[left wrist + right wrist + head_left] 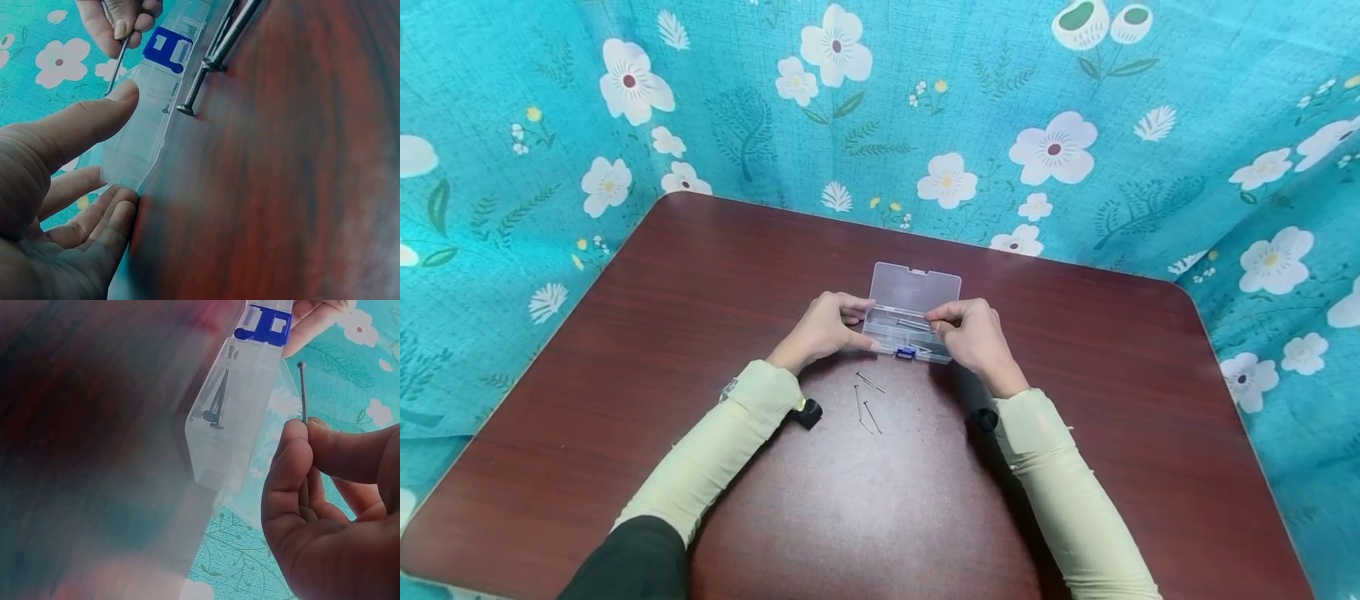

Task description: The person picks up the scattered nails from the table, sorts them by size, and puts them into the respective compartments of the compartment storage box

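Note:
A clear plastic compartment box point(889, 341) with a blue latch point(167, 50) stands on the table, its lid point(916, 285) raised at the back. My left hand point(824, 329) grips the box's left end, thumb at the front corner and fingers along the far side. Between thumb and fingertips my right hand point(976, 333) pinches a nail point(303, 394), held over the right part of the box. In the right wrist view the nail's head points up, away from the fingers. Other nails point(219, 400) lie inside the box, seen through its wall.
Several loose nails point(870, 417) lie on the dark red wooden table point(760, 500) in front of the box. Black wrist devices point(807, 414) show at both sleeves. A blue flowered curtain point(910, 108) hangs behind the table and along its sides.

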A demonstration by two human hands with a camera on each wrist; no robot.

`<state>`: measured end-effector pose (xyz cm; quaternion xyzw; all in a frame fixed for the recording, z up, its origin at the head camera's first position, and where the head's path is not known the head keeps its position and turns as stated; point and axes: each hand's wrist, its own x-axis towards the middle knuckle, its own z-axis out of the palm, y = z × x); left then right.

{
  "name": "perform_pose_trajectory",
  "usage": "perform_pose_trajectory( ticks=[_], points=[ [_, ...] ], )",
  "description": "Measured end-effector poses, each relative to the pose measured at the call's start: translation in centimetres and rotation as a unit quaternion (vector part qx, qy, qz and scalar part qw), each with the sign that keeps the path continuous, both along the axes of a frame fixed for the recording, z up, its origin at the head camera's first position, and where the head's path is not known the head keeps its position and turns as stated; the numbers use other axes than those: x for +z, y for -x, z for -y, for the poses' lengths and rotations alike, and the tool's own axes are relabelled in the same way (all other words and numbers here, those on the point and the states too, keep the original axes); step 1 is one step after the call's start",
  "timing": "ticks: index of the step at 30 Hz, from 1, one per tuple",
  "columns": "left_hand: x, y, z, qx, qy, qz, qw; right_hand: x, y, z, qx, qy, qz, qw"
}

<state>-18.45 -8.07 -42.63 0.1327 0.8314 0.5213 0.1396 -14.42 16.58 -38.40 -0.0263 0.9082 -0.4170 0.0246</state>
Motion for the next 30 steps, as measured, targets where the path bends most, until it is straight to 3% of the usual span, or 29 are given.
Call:
perform_pose_trajectory(
  ticks=[13, 30],
  points=[
    [-0.12, 0.02, -0.06, 0.009, -0.006, 0.004, 0.9999, -0.06, 0.66, 0.69, 0.002, -0.049, -0.024, 0.998],
    [-0.09, 0.08, -0.06, 0.007, -0.008, 0.002, 0.9999, 0.20, 0.35, 0.71, 0.001, -0.041, -0.020, 0.999]
  ],
)
